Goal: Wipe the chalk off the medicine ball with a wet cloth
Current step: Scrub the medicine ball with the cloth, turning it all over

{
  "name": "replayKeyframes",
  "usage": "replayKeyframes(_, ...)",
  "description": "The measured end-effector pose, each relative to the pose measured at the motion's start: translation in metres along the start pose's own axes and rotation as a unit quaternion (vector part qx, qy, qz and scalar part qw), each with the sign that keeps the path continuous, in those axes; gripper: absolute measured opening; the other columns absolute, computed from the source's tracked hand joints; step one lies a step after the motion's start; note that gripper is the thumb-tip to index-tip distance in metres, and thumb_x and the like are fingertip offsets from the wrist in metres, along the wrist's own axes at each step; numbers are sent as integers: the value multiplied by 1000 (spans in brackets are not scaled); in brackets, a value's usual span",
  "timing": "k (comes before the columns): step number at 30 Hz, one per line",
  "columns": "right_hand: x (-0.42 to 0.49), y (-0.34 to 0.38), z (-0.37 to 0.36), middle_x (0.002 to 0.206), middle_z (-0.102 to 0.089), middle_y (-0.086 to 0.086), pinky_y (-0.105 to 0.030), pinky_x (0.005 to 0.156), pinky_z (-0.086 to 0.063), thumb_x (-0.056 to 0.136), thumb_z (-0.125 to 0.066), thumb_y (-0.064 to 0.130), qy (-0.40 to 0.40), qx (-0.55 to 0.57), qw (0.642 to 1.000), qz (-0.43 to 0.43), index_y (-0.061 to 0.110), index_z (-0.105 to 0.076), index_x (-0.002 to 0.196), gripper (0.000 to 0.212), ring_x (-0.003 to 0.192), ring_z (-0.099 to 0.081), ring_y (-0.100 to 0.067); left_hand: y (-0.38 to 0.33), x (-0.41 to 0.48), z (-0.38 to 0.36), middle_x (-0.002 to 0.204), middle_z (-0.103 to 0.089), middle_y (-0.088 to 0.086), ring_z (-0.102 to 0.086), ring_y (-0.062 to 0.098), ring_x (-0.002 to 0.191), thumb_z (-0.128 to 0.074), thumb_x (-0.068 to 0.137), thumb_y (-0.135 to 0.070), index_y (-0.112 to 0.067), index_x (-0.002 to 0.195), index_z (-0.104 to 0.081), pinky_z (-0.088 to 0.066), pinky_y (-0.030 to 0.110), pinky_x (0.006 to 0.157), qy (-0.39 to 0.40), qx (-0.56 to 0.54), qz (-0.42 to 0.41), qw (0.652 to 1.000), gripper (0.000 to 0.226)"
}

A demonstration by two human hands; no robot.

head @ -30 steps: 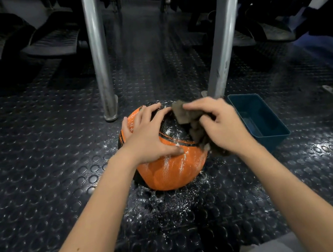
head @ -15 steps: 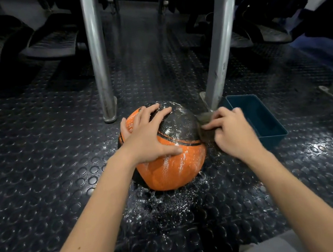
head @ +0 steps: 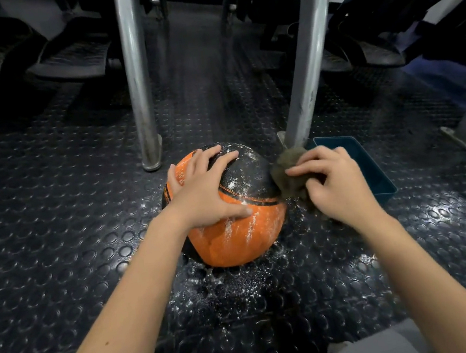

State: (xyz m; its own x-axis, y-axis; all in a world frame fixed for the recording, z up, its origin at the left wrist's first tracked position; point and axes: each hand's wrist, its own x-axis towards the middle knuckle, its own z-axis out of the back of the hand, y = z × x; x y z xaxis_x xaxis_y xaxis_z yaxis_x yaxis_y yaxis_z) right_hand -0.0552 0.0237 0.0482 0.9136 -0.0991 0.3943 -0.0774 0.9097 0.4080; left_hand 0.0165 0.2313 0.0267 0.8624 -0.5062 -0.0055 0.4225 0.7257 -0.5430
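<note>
The orange-and-black medicine ball (head: pixel 233 220), streaked with white chalk, sits on the studded rubber floor (head: pixel 57 244). The left hand (head: pixel 204 192) lies spread over its top, fingers straight. The right hand (head: pixel 336 186) grips a bunched brown cloth (head: pixel 287 169) against the ball's right side, beside a teal tub (head: pixel 373 169).

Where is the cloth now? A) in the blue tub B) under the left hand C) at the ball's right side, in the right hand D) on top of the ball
C: the right hand grips the bunched cloth against the right side of the medicine ball; the left hand rests on top.
</note>
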Motion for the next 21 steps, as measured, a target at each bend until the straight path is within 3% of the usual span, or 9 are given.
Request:
replayKeyframes(4,-9,19,-15,101,-60,10,-4,87,-28,74,-51,-1,44,80,992,83,22,-74,97,40,92,-45,-14,0,-1,0,156,-3,-16,6,9,145,-75,64,-59,-48,145,-17,16,51,112,-6,0,2,1000,100)
replayKeyframes(7,-9,3,-24,102,-58,9,-15,87,-34,80,-55,-4,76,18,997,26,21,-73,101,37,90,-39,-13,-1,-1,0,156,-1,-16,9,9,144,-74,66,-59,-48,145,-15,16,51,112,0,-2,-1,1000,99)
replayKeyframes(8,-7,-3,-21,103,-58,7,-19,86,-35,82,-55,-4,73,-21,997,-5,19,-73,103,35,90,-35,-12,0,-1,0,156,0,-16,10,9,144,-74,66,-60,-48,145,-14,16,52,112,1,0,-3,1000,100)
replayKeyframes(10,-5,-5,-12,104,-59,5,-10,84,-31,83,-55,-5,28,-42,999,-18,15,-72,104,34,91,-34,-13,0,-1,-1,156,1,-17,11,9,144,-74,66,-60,-48,145,-14,16,52,112,4,0,-5,1000,100)
replayKeyframes(12,-5,4,-8,101,-58,10,-1,85,-25,79,-58,-5,-22,7,999,39,16,-73,100,34,90,-39,-14,0,-1,-2,156,1,-17,11,9,144,-74,66,-59,-48,145,-14,16,52,112,3,-2,-1,1000,100)
replayKeyframes(14,-8,12,-17,101,-56,14,-3,87,-26,76,-60,-3,-3,45,996,80,19,-74,97,34,91,-42,-13,0,-1,-1,156,0,-17,11,9,144,-74,66,-59,-48,145,-14,15,52,113,1,1,0,1000,100)
replayKeyframes(16,-13,10,-29,102,-57,15,-5,85,-29,78,-62,-5,38,49,996,56,21,-74,98,35,90,-41,-12,0,0,-1,156,1,-17,11,9,144,-74,66,-59,-48,145,-14,16,52,112,-3,-3,1,1000,100)
replayKeyframes(19,-8,-6,-25,107,-60,6,-16,79,-29,84,-56,-1,51,-49,997,-21,19,-72,105,32,91,-34,-12,-1,0,-2,156,2,-17,13,10,144,-73,67,-60,-48,146,-13,17,53,112,4,-1,-1,1000,100)
replayKeyframes(21,-4,-7,-17,109,-61,4,-10,76,-24,85,-55,-1,12,-52,998,-44,18,-70,109,34,92,-36,-15,0,0,-2,156,2,-17,13,10,144,-74,67,-59,-48,145,-13,17,53,112,5,-3,-1,1000,100)
